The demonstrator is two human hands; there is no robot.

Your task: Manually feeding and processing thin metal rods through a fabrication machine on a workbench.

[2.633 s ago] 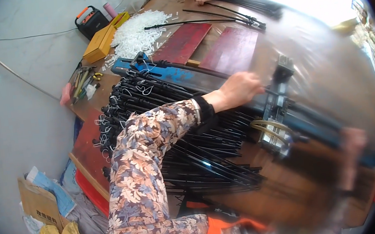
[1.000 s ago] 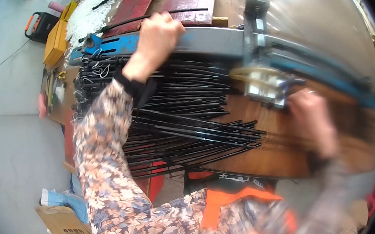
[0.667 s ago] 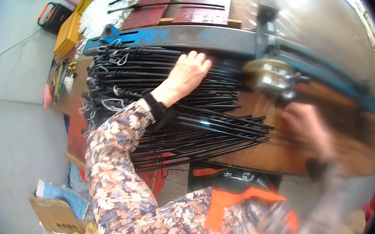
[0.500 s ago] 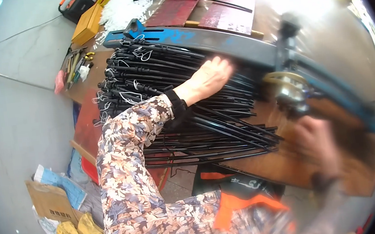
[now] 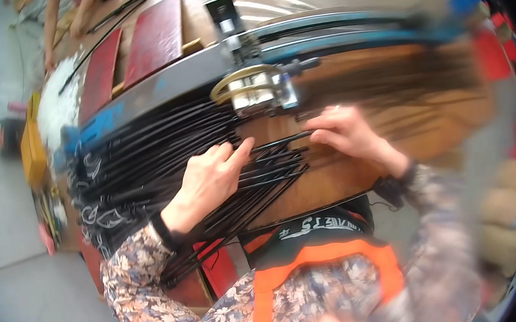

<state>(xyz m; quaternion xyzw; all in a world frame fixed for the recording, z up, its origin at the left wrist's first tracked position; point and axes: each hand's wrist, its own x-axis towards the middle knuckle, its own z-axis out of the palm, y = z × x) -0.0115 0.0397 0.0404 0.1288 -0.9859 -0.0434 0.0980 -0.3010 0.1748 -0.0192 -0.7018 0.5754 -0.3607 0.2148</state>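
Tools point(image 5: 52, 215) are lying at the left edge of the tabletop point(image 5: 289, 202), yellow box point(image 5: 33, 147) standing farther up that edge, probably to be out of the hands' way; white bits point(image 5: 60, 98) are lying heaped toward the far left corner, red boards point(image 5: 155, 35) sitting to their right; rods point(image 5: 159, 141) are lying densely bundled, roughly parallel, between beam point(image 5: 195, 69) and near edge, looped ends toward the left edge, apparently so the plain tips are facing the hands; left hand point(image 5: 205, 177) is lying over the rods, index stretching right, other fingers bending, cannot tell if they are gripping, maybe steadying; clamp point(image 5: 256, 93) is standing farther from the near edge than both hands; held rod point(image 5: 281, 140) is running from near the left index to the right hand point(image 5: 348, 134), well in from the near edge; right thumb and index are clamping its tip, likely leaving the shaft free; rails point(image 5: 346, 41) are running from the clamp toward the right edge, blurring there
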